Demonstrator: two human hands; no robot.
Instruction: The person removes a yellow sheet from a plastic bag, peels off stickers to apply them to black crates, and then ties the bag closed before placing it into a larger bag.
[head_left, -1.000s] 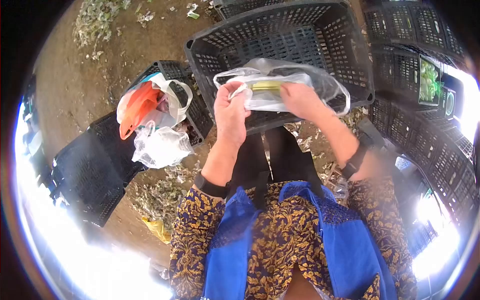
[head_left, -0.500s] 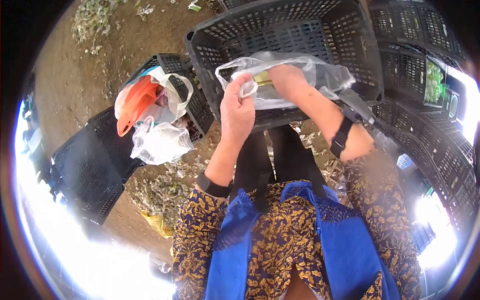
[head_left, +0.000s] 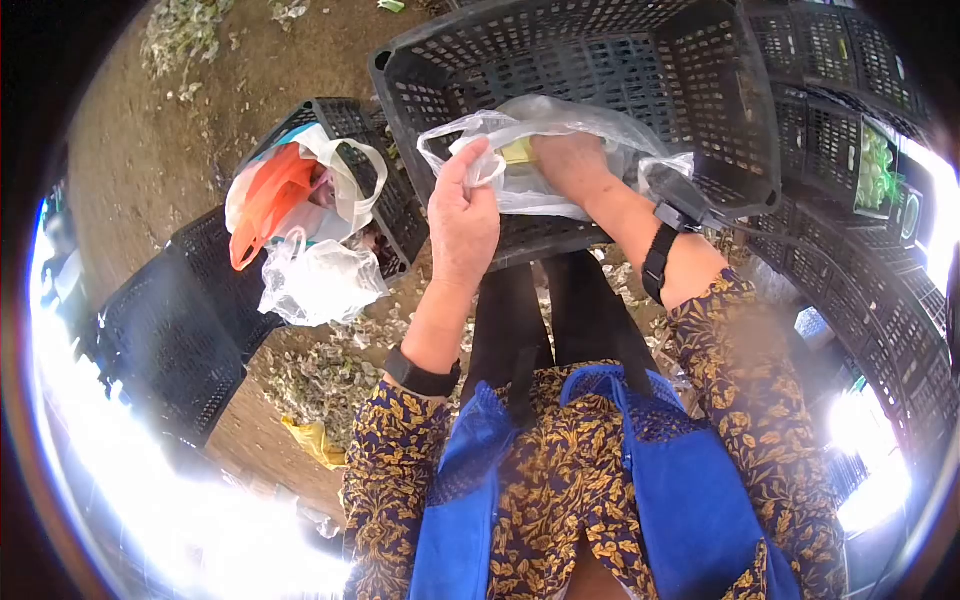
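Observation:
A clear plastic bag (head_left: 640,135) with looped handles lies over the near part of a black plastic crate (head_left: 400,110). My left hand (head_left: 465,215) is closed on the bag's handle at its left side, thumb upward. Inside the bag's mouth is my right hand (head_left: 572,165), its fingers pointing down and hidden from view. Beside those fingers a pale yellow thing (head_left: 518,152) shows through the plastic; I cannot tell whether the hand grips it.
On the left, another black crate (head_left: 398,215) carries an orange plastic bag (head_left: 275,195) and a crumpled white bag (head_left: 320,285). Stacked black crates (head_left: 850,240) line the right. Vegetable scraps (head_left: 310,385) litter the dirt floor, near a yellow wrapper (head_left: 315,440).
My left hand has shifted slightly left and down with the bag's handle. My right hand has moved a little left and down within the bag, and the bag's right end has drawn inward.

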